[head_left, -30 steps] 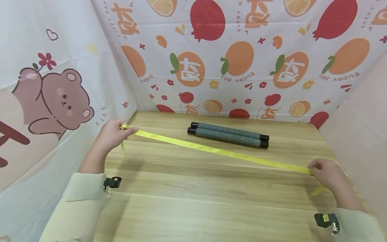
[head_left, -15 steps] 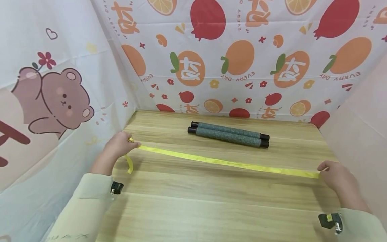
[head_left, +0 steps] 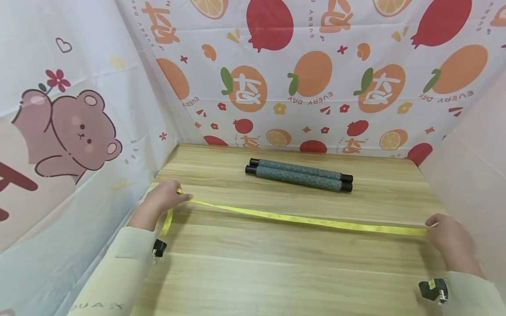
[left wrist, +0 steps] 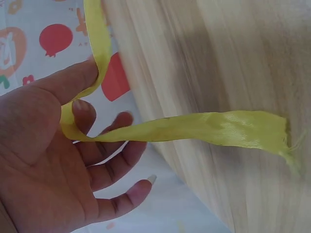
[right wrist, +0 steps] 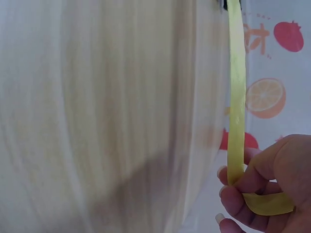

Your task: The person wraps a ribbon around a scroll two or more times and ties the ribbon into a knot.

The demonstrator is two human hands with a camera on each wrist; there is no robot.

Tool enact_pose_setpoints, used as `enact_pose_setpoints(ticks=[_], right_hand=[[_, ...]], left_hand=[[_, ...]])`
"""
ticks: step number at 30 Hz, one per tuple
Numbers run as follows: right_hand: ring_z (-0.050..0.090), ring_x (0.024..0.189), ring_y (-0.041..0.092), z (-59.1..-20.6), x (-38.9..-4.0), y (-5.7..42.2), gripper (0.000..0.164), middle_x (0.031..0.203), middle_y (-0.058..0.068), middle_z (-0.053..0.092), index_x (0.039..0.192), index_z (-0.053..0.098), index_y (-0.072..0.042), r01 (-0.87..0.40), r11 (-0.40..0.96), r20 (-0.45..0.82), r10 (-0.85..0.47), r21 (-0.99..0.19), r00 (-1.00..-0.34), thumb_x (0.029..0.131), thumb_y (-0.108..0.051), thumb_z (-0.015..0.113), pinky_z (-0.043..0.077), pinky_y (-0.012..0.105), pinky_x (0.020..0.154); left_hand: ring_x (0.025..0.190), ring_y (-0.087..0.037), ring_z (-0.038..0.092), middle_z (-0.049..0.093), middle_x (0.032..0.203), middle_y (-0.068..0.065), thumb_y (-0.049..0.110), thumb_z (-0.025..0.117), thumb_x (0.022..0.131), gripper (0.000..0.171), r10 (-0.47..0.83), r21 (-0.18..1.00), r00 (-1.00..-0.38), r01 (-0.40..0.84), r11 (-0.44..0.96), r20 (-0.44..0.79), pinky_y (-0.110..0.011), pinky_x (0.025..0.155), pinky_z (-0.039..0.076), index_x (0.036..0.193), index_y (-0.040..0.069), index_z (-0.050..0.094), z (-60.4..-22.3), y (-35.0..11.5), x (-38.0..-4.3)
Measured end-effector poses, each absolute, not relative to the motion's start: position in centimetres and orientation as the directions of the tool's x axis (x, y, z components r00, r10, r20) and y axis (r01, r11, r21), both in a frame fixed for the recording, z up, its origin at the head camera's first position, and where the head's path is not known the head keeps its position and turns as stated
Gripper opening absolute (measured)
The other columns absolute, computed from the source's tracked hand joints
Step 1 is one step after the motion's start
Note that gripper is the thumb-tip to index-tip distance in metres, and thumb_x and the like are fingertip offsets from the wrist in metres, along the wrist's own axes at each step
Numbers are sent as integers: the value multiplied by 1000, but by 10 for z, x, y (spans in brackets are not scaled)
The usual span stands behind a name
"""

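Note:
A yellow ribbon (head_left: 272, 215) stretches between my two hands across the tabletop. My left hand (head_left: 168, 196) pinches it near one end between thumb and index finger. In the left wrist view the ribbon's tail (left wrist: 228, 128) hangs past the palm, its cut end frayed. Far to the right, my right hand (head_left: 450, 239) pinches the other side. The right wrist view shows thumb and finger gripping the ribbon (right wrist: 236, 97), a short length of it bending back into the palm. Behind the ribbon lie two green patterned rods with black ends (head_left: 298, 174), side by side.
The wooden table (head_left: 276, 281) runs back to a white curtain (head_left: 276, 87) printed with fruit. A bear-printed curtain (head_left: 87, 131) closes off the left, and a pale curtain (head_left: 486, 166) stands at the right. Small black devices (head_left: 433, 289) sit at the wrists.
My left hand has come down and slightly right, toward the front of the table. The right hand has shifted right and a little lower. The ribbon between them now lies lower and less steeply slanted.

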State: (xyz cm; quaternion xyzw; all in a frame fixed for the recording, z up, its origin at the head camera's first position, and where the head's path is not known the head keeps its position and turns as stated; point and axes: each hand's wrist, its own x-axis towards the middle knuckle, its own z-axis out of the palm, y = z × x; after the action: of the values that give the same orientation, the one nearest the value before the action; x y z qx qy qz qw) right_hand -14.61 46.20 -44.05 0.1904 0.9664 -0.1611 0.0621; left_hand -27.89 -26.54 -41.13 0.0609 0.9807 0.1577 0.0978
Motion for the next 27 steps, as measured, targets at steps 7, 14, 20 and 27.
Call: enact_pose_setpoints(ticks=[7, 14, 20, 27], right_hand=[[52, 81, 42, -444, -142, 470, 37, 102, 34, 56, 112, 54, 2, 449, 846, -177, 414, -287, -893, 80, -11, 43, 39, 48, 53], [52, 84, 43, -444, -142, 471, 35, 106, 35, 55, 111, 54, 2, 478, 835, -205, 435, -271, -877, 79, -10, 45, 40, 50, 55], [48, 92, 51, -449, -144, 470, 40, 115, 39, 50, 113, 54, 5, 455, 846, -227, 403, -278, -887, 76, -7, 48, 41, 56, 63], [42, 96, 60, -457, -146, 466, 37, 121, 40, 48, 115, 55, 4, 397, 881, -186, 358, -257, -915, 87, -19, 47, 39, 66, 66]], left_hand=[[74, -27, 53, 62, 92, -17, 48, 59, 86, 46, 141, 288, -973, 84, 954, -184, -41, 59, 44, 90, 2, 59, -409, -267, -280], [77, -31, 52, 60, 85, -14, 56, 62, 81, 52, 98, 264, -986, 59, 963, -136, -59, 69, 41, 85, 5, 57, -393, -266, -282], [97, -43, 48, 62, 102, -21, 67, 63, 73, 68, 49, 199, -985, 15, 980, -168, -80, 83, 27, 95, 2, 61, -389, -261, -281], [100, -52, 44, 56, 107, -31, 68, 63, 72, 76, -8, 115, -955, -44, 992, -297, -79, 82, 30, 99, -2, 59, -403, -260, -278]])
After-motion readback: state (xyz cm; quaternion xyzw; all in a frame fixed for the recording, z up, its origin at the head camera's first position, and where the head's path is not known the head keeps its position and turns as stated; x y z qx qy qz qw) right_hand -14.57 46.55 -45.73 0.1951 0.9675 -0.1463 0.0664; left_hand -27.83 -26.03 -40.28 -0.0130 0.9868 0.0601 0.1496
